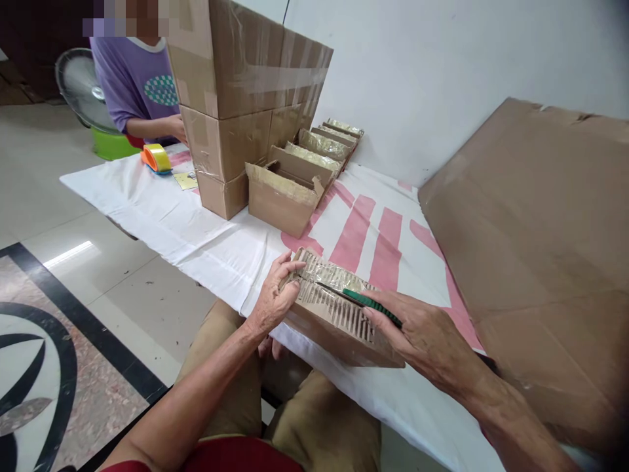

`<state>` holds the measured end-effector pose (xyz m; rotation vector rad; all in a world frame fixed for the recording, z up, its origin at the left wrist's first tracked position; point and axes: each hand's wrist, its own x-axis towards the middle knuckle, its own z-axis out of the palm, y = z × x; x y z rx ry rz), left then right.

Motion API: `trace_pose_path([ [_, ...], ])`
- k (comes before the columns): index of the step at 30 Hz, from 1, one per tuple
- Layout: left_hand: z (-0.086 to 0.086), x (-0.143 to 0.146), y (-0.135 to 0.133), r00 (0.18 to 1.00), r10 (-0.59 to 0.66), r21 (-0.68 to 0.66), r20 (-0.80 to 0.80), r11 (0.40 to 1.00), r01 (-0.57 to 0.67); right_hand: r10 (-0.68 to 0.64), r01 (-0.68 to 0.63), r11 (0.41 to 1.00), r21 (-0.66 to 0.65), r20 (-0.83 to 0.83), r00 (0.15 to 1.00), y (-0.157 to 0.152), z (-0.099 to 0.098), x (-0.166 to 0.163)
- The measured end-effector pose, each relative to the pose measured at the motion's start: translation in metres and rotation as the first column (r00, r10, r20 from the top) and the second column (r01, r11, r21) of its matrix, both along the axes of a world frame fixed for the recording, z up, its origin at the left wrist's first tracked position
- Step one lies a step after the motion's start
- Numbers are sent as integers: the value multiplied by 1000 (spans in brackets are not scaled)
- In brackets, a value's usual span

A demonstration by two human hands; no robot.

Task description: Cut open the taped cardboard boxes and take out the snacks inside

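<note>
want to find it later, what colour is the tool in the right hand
The tool is green, clearest in the head view.

Small box (334, 324) at near edge of table (216, 252), open boxes (282, 196) behind it, flat cardboard (531, 216) to its right

1. The left forearm (196, 400) comes in bare from 7 o'clock and runs toward 1 o'clock, with the wrist nearly straight.
2. The left hand (275, 298) is clenched — its fingers (289, 265) curl over at the top, with the thumb beneath them.
3. The right forearm (515, 419) enters from 4 o'clock, aimed at 10 o'clock.
4. The right hand (422, 334) lies back-up with its fingers folded into a grip — near the left hand, at its 3 o'clock.
</note>
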<state>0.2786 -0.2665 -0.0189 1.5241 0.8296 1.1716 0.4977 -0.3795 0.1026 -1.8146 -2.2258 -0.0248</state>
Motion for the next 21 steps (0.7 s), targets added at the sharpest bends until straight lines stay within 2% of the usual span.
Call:
trace_pose_path([
  [10,-6,3,0,1000,23,51,13,998,-24,29,-12,995,-97,165,986,29,7,-11],
  [17,-5,4,0,999,37,39,17,999,-38,47,-5,990,-140,299,953,29,8,-8],
  [21,-3,4,-1,998,49,30,26,998,-50,49,6,984,-176,306,951,25,10,-7],
])
